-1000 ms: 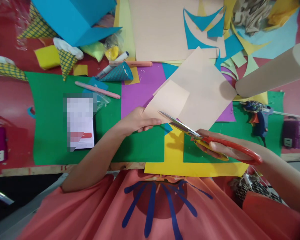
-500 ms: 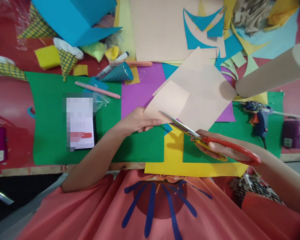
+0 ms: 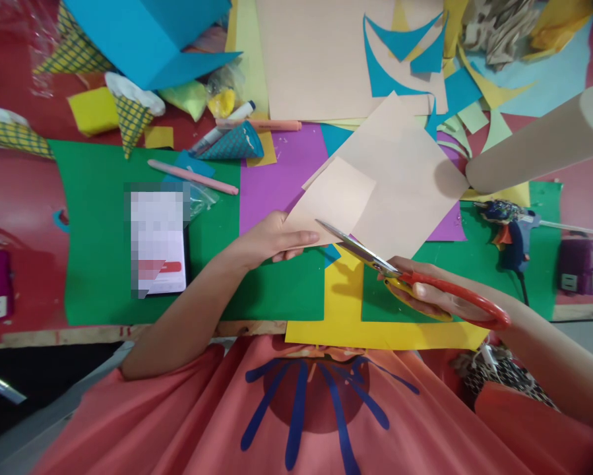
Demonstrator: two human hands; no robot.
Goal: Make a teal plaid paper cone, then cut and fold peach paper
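My left hand [image 3: 281, 239] pinches the lower left corner of a small cream paper piece [image 3: 338, 191], thumb on top and fingers beneath. My right hand [image 3: 419, 287] is wrapped round the red and yellow handles of a pair of scissors [image 3: 365, 254]. The blades point up and left, and their tip lies over the lower part of the small piece, just right of my left thumb. Behind the small piece lies a larger cream sheet [image 3: 400, 165], turned like a diamond over purple and green sheets.
A phone [image 3: 160, 244] lies at the left on a green sheet [image 3: 98, 264]. Pens and a blue patterned cone [image 3: 234, 144] lie beyond my left hand. At the right are a glue gun [image 3: 516, 241] and a cream paper roll [image 3: 533, 145]. Blue scraps [image 3: 385, 79] lie at the back.
The scissors' handles have drawn slightly closer together, with the red loop shifted a little left. My left hand and the small cream piece have hardly moved.
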